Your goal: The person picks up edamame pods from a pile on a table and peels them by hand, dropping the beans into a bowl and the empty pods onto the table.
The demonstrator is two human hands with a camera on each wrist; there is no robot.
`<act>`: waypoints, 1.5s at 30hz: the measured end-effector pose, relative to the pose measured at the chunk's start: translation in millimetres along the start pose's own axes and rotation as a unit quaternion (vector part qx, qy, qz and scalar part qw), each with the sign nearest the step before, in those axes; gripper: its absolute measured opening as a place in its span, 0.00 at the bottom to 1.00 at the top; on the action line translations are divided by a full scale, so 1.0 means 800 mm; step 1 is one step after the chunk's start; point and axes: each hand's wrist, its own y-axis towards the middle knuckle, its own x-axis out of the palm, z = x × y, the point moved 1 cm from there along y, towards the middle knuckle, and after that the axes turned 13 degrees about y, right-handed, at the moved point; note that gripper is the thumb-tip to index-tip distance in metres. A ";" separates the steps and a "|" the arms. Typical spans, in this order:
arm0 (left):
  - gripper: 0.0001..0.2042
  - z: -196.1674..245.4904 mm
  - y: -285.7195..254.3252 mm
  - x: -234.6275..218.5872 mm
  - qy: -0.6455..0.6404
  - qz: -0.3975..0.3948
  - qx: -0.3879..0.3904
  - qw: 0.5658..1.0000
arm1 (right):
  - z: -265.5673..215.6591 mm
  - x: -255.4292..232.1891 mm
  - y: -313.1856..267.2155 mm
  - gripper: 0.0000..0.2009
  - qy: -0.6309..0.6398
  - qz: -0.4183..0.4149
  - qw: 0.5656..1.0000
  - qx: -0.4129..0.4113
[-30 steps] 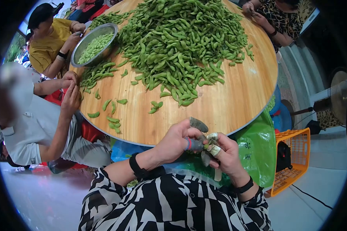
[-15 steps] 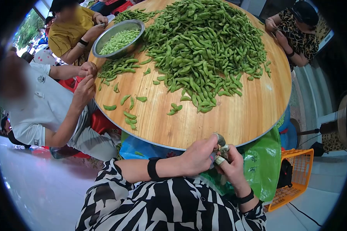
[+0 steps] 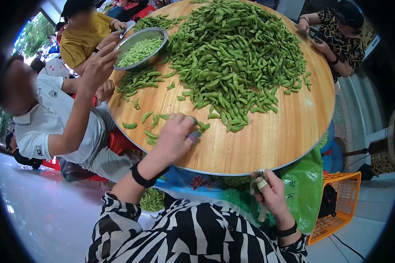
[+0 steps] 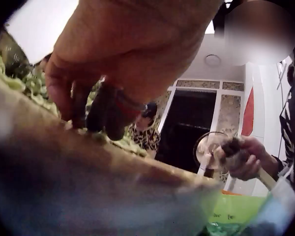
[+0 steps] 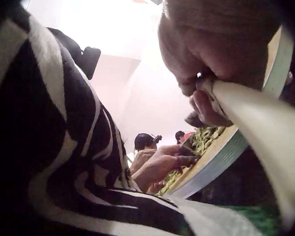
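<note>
My left hand [image 3: 176, 136] reaches over the near left part of the round wooden table [image 3: 237, 153], fingers bent down to the wood beside a few loose edamame pods [image 3: 204, 126]. Dark finger covers show on some of its fingers; whether they pinch a pod I cannot tell. At the table's front edge, my right hand [image 3: 273, 193] grips a long pale handle-like piece [image 5: 263, 128], which sticks out below the palm. White wraps circle some fingers of that hand. A big heap of edamame pods [image 3: 237, 61] fills the table's middle.
A metal bowl [image 3: 164, 44] of shelled beans stands at the back left. People sit left and right, handling small things over the table. Below the front edge hang blue and green plastic bags [image 3: 303, 188]. An orange crate [image 3: 338, 206] lies at the right.
Both hands were together by the table's front edge. My left hand has gone forward and left to the loose pods; the right stays near the edge. The person at left has raised a hand.
</note>
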 end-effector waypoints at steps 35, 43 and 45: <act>0.15 0.125 -0.016 0.037 -0.625 -0.135 -0.166 0.750 | -0.005 0.038 0.018 0.20 0.208 -0.083 0.971 -0.087; 0.17 0.120 -0.017 0.038 -0.639 -0.157 -0.178 0.732 | -0.003 0.029 0.024 0.18 0.181 -0.082 0.976 -0.091; 0.17 0.117 -0.013 0.037 -0.667 -0.196 -0.203 0.690 | -0.002 0.026 0.022 0.18 0.206 -0.088 0.972 -0.076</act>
